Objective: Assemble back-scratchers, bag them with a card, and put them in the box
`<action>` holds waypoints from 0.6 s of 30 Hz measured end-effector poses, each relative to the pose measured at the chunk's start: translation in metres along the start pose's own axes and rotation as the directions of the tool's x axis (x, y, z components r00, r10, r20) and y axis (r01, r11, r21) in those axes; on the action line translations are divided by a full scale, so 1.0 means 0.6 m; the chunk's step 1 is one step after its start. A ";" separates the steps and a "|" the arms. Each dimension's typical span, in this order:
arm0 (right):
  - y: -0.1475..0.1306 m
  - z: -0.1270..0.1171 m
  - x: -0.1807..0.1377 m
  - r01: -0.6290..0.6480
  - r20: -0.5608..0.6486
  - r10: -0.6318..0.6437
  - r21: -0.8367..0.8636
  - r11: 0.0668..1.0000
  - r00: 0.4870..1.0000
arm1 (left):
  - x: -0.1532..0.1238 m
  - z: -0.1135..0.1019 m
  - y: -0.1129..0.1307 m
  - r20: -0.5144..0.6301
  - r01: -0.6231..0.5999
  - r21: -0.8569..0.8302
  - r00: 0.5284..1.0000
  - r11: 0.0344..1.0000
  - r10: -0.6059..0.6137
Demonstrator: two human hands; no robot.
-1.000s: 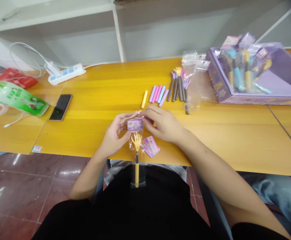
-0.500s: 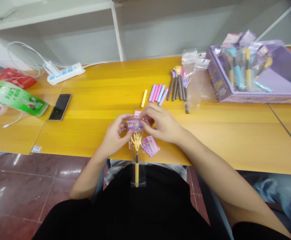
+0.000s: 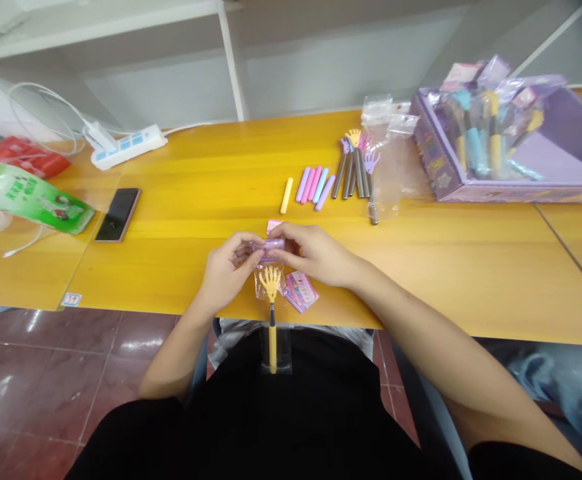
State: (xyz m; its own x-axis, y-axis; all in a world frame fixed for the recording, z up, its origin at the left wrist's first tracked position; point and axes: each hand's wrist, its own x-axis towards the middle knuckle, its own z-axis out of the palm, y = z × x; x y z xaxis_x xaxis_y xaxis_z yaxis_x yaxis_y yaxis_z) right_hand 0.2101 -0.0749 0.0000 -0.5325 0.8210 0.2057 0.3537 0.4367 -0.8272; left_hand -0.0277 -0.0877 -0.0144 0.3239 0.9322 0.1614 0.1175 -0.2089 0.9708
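Observation:
A yellow back scratcher [image 3: 271, 333] with a hand-shaped head lies inside a clear plastic bag [image 3: 283, 357], its handle hanging past the table edge toward my body. At the bag's top, a pink and purple card [image 3: 273, 245] sits between my hands. My left hand [image 3: 231, 270] pinches the card end of the bag from the left. From the right, my right hand [image 3: 315, 253] grips the same end, thumb and fingers on the card. Several printed cards [image 3: 301, 291] lie by the bag, and another small card [image 3: 273, 225] shows partly behind my fingers.
Several coloured handle sleeves [image 3: 313, 185], metal-shafted scratcher heads [image 3: 355, 163] and clear bags [image 3: 391, 153] lie farther back. A purple box [image 3: 521, 190] holds bagged scratchers. On the left are a phone [image 3: 118, 215], a power strip [image 3: 129, 147] and a green bottle [image 3: 35, 197].
My right hand has come down slightly, with its fingers now pressed along the card. The card's printed face is more covered. The view has shifted a little.

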 end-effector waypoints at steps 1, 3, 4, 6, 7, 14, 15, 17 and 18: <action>0.001 0.002 0.001 -0.003 -0.001 0.003 0.011 1.000 1.000 | 0.000 0.001 0.000 0.003 0.014 -0.023 1.000 1.000 -0.014; 0.003 0.005 0.002 -0.017 -0.010 0.018 0.023 1.000 1.000 | -0.002 0.002 0.001 0.011 0.042 -0.045 0.999 0.998 -0.042; 0.005 0.006 0.003 -0.025 -0.012 0.026 0.025 0.999 1.000 | -0.002 0.002 0.001 0.014 0.053 -0.043 0.999 0.998 -0.052; 0.007 0.006 0.003 -0.035 -0.014 0.035 0.024 0.999 0.999 | -0.003 0.002 0.001 0.010 0.059 -0.026 0.998 0.998 -0.059; 0.007 0.006 0.003 -0.035 -0.016 0.036 0.022 0.999 0.999 | -0.003 0.002 0.001 0.006 0.058 -0.018 0.998 0.998 -0.058; 0.001 0.001 0.001 -0.042 -0.009 0.042 0.006 0.999 0.999 | -0.001 -0.001 0.001 0.028 0.099 -0.062 0.995 0.993 -0.097; 0.000 -0.001 0.000 -0.050 0.004 0.050 0.006 0.999 0.999 | -0.001 -0.001 0.001 0.034 0.106 -0.072 0.994 0.992 -0.104; -0.002 -0.005 0.000 -0.074 0.035 0.073 0.019 0.997 0.997 | -0.003 -0.002 0.002 0.076 0.127 -0.091 0.990 0.988 -0.120; -0.002 -0.006 -0.001 -0.091 0.049 0.089 0.044 0.995 0.995 | -0.004 -0.002 0.003 0.114 0.139 -0.090 0.985 0.986 -0.129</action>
State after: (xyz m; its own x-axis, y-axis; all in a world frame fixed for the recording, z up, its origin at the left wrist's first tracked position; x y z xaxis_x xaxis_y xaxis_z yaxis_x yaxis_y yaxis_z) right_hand 0.2129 -0.0742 0.0028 -0.5364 0.8374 0.1055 0.3667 0.3438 -0.8645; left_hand -0.0292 -0.0901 -0.0127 0.4110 0.9115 0.0137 0.0763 -0.0493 0.9959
